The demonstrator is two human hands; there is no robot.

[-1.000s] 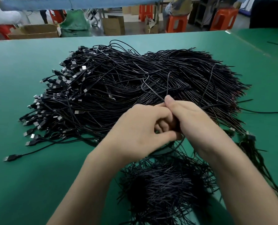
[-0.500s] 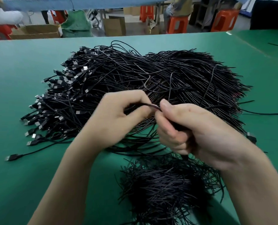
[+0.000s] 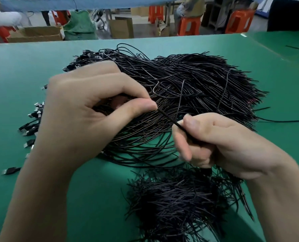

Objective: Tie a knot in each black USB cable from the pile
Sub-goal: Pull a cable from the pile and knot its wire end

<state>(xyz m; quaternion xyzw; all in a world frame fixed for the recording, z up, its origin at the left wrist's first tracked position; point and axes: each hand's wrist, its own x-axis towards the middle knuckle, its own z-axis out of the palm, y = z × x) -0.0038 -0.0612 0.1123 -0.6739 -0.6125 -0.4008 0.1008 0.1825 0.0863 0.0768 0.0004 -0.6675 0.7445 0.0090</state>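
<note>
Black on green counter [image 3: 93, 198]: nearest, a bristly heap [image 3: 180, 203] of cable lengths just below the right hand [image 3: 232, 145]. Right hand fisted round one USB cable [image 3: 168, 117], thumb pressed on top; left hand [image 3: 86, 109] pinching the same cable between thumb and forefinger, strand taut between. Pull evenly apart, likely to cinch a knot; knot itself hidden. Keep both grips close, clear of loose loops in the big pile [image 3: 197, 81] behind. Plugs [image 3: 33, 116] fanned out far left.

The left hand [image 3: 86, 109] hides many plug ends of the pile [image 3: 197, 88]. The cable [image 3: 168, 118] vanishes inside the right hand [image 3: 232, 144], behind its curled fingers [image 3: 183, 142]. The near heap [image 3: 176, 203] runs off the bottom edge.
</note>
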